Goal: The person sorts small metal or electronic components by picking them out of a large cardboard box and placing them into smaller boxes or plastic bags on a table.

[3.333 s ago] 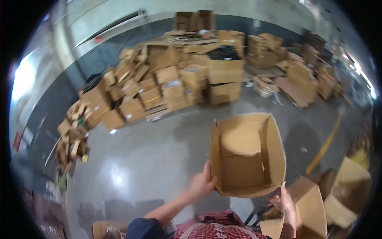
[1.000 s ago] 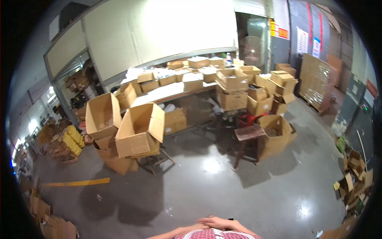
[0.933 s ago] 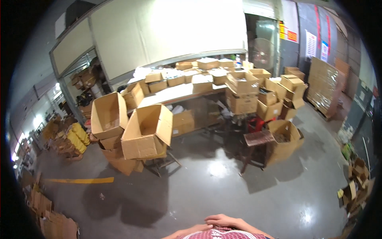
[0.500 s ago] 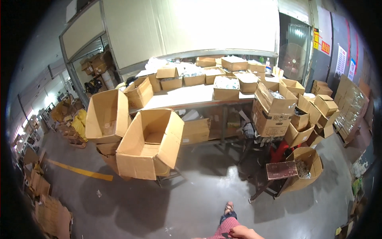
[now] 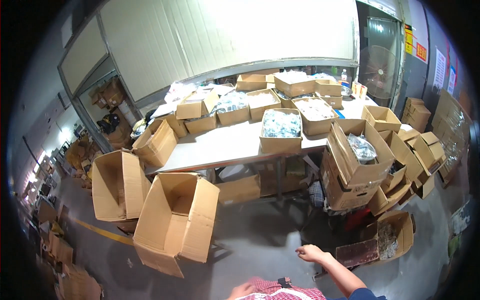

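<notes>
My right hand reaches out in front of me above the floor, its fingers curled together and no object visible in them. It is nearest to the dark brown wooden stool. My left hand is low at the bottom edge, beside the red checked apron at my waist. Its fingers are blurred and partly cut off. Ahead, a tall open carton at the table's right end holds a clear plastic bag. On the table an open carton is filled with bluish-white plastic-wrapped pieces.
Two large open cartons, the nearer one tilted, stand at the left. More filled cartons line the back of the table. A box of scraps sits beside the stool. Stacked boxes and a standing fan are at the right.
I have come closer to the table, and the cartons look larger. My right hand has swung out forward. My left hand now shows at the lower edge.
</notes>
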Motion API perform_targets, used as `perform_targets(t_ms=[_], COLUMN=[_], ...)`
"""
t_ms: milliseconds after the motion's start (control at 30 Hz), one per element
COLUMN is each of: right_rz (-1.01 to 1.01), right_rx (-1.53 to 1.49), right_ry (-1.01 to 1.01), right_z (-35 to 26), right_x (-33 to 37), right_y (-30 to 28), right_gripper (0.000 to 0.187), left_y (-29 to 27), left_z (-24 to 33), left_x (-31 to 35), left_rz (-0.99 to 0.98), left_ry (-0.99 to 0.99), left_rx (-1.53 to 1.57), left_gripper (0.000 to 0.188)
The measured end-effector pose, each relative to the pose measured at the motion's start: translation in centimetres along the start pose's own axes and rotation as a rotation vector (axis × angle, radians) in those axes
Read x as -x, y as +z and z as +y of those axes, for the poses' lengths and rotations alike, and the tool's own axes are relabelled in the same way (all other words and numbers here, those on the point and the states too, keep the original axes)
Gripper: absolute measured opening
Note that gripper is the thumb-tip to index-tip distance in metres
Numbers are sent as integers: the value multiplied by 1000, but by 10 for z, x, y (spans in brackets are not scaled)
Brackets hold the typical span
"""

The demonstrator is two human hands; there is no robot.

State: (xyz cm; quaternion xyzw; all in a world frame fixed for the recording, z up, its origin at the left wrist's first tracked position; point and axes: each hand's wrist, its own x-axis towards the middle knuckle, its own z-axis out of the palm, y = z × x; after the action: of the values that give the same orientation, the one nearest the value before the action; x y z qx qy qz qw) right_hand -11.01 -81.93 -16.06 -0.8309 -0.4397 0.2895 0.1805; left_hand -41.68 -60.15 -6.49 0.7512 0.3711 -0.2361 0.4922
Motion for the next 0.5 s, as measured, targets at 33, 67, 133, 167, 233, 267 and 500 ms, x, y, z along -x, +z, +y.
perform_targets(t_ms=[33,67,133,167,233,267,500], right_rz=[-4,-16,42,124,137,168,505], right_rx=[-75,-172,-320,-361,-280,-315,-501], right_ry=[-42,-106,-174,-177,-248,-242,-369], right_z=[-14,-28,-16,14,-13,-21,-46], right_x=[-29,-57,-97,-105,-162,-184,-309], right_y=[-20,-39,-69,-83,-125,-148,-299], right_gripper=[38,40,42,41,43,44,54], left_y=[17,28,34,16,-42,-58,-157], left_z=[-89,-175,-156,-60,15,26,86], left_x=[-66,-126,-170,-166,-149,-166,-327], left_rz=[-6,-18,11,-1,47,79,246], left_ry=[83,165,177,119,61,111,439], left_rx=[116,238,194,74,38,43,-149], left_gripper=[45,44,42,41,38,37,37])
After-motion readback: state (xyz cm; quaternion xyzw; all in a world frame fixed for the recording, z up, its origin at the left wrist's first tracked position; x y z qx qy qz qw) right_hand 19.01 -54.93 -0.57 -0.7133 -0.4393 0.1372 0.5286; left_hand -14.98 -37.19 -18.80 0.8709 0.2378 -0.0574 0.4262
